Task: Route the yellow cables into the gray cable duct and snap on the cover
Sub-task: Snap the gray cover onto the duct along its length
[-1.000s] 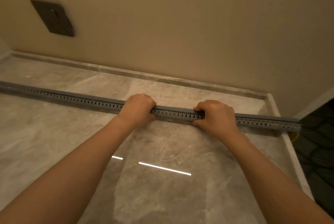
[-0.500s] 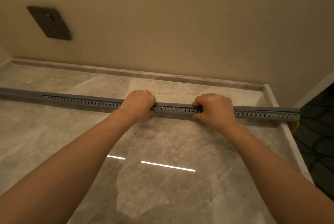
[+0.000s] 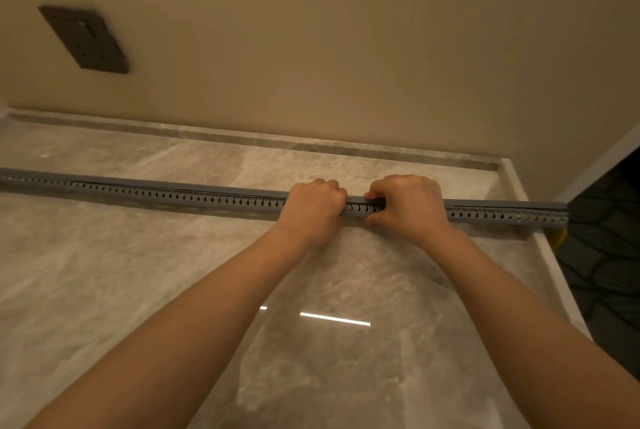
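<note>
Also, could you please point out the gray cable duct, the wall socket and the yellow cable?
gray cable duct (image 3: 194, 199): head view, slotted side wall.
wall socket (image 3: 86, 40): head view, middle of faceplate.
yellow cable (image 3: 560, 239): head view, bit below duct's right end.

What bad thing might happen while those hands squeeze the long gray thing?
A finger might get pinched: the left hand and right hand both curl round the gray cable duct where its cover goes on. The hands sit close together, so the long stretch of cover off to the left may not snap shut. At the right end a yellow cable hangs out and might get nipped there.
</note>
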The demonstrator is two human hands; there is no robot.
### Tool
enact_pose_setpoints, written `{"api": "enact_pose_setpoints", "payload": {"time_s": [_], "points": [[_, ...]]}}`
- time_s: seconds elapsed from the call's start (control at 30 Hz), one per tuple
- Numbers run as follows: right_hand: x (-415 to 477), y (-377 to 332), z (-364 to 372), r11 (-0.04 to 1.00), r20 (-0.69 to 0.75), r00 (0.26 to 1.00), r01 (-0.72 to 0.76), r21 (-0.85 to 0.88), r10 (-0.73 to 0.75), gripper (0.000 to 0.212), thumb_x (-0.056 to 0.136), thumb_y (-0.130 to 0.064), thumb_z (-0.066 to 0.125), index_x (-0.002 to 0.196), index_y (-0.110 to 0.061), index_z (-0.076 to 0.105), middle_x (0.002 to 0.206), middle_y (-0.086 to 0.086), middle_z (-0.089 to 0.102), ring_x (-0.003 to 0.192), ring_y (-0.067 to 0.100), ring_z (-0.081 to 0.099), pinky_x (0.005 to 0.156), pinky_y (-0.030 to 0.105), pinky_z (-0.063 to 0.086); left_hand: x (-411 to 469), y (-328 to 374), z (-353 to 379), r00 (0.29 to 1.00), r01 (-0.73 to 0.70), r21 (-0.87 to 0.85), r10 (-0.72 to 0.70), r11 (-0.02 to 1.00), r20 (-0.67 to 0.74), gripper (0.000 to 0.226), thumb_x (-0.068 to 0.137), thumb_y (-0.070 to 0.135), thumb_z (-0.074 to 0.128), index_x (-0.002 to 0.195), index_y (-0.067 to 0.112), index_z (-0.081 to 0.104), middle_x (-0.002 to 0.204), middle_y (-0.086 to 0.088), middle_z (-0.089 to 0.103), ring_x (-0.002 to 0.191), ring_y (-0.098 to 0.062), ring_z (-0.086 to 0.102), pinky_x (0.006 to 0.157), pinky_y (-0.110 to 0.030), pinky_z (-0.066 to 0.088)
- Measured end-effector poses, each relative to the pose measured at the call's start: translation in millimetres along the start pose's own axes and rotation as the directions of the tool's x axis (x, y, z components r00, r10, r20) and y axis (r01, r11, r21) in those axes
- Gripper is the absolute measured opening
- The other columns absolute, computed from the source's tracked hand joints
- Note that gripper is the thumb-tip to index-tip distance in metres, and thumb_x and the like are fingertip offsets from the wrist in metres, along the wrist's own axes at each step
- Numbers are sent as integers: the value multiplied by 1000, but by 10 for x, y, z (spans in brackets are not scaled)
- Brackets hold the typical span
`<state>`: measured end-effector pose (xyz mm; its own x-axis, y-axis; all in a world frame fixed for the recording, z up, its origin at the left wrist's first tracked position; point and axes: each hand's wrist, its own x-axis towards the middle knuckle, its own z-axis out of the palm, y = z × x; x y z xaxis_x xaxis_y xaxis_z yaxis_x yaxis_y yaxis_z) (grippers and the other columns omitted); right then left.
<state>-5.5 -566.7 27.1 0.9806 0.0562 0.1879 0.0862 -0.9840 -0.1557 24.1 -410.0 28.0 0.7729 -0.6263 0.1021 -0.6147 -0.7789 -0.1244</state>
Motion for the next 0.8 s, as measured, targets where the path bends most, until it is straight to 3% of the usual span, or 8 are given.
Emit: {"api": "enact_pose_setpoints", "payload": {"time_s": [0.13, 0.37, 0.5, 0.63, 0.8], "points": [[5, 11, 3, 1000, 6, 1000, -8, 24, 8, 29, 74, -50, 68, 92, -27, 70, 89, -4, 70, 85, 22, 62, 64, 27, 35, 83, 260, 12, 997, -6, -29, 3, 1000, -75, 20, 94, 19, 45, 110, 12, 57, 109, -4, 59, 102, -21, 54, 65, -29, 31], [-49, 40, 83, 997, -48, 999, -16, 81, 20, 24, 74, -45, 69, 90, -27, 69, 86, -5, 69, 81, 20, 62, 61, 28, 38, 146, 262, -38, 999, -39, 31, 39, 999, -3, 24, 95, 17, 46, 113, 10, 59, 110, -6, 60, 102, -25, 56, 68, -31, 34], [-171, 102, 193, 981, -123, 992, -2, 195, 27, 19, 75, -31, 71, 93, -24, 69, 85, -6, 68, 81, 17, 60, 62, 29, 43, 168, 243, -32, 999, -46, 25, 46, 999, 10, 21, 95, 25, 49, 105, 12, 62, 104, -5, 62, 96, -24, 59, 66, -30, 35], [-204, 196, 215, 954, -66, 998, 43, 297, -24, 38, 72, -3, 67, 107, -17, 69, 98, -1, 70, 92, 17, 58, 77, 23, 41, 181, 229, -21, 999, -40, 31, 40, 999, 14, 17, 93, 23, 52, 101, 13, 63, 101, -5, 62, 93, -24, 59, 65, -29, 33], [-258, 354, 132, 964, -64, 998, 5, 267, 13, 42, 68, -1, 70, 108, -13, 69, 101, 3, 70, 97, 23, 59, 85, 31, 45, 190, 232, -49, 999, -36, 22, 35, 999, 34, 17, 89, 19, 53, 100, 12, 64, 101, -6, 62, 93, -25, 58, 66, -30, 33]]}}
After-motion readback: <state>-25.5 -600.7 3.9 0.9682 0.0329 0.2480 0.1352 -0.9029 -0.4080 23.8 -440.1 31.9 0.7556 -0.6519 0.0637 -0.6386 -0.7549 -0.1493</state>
